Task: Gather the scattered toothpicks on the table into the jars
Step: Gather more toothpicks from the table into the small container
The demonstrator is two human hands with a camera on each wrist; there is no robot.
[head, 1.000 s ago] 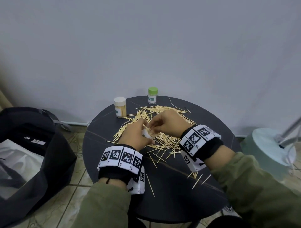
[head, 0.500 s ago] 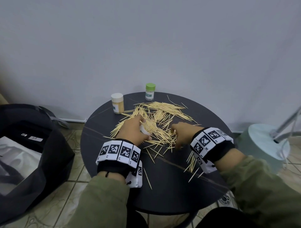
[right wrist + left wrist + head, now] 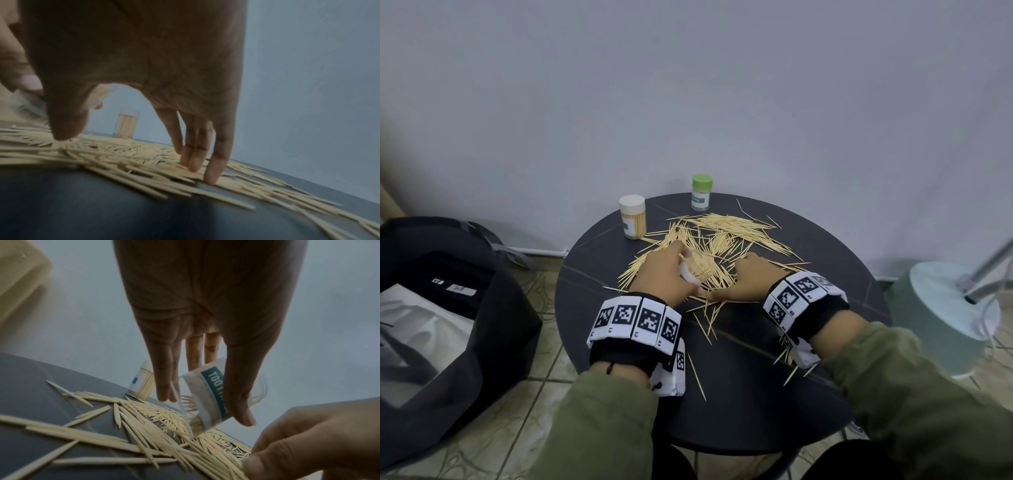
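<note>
Pale wooden toothpicks (image 3: pixel 732 229) lie scattered in a heap on the round dark table (image 3: pixel 739 404). My left hand (image 3: pixel 671 274) grips an open clear jar (image 3: pixel 205 399) with a teal label, tilted over the heap, some toothpicks inside. Thumb on one side, fingers on the other. My right hand (image 3: pixel 726 281) rests on the heap just right of the jar; its fingertips (image 3: pixel 193 165) and thumb, set apart, touch the toothpicks (image 3: pixel 123 155). A white-lidded jar (image 3: pixel 632 217) full of toothpicks and a green-lidded jar (image 3: pixel 701 192) stand at the table's far edge.
A black bag (image 3: pixel 448 308) sits on the floor at the left. At the right stands a pale green lamp base (image 3: pixel 941 315). A few stray toothpicks (image 3: pixel 697 377) lie near my wrists. A plain wall rises right behind the table.
My right hand left the mouth of the held jar, dropped to the heap and now lies spread on it close to the left hand. The left hand still holds the jar.
</note>
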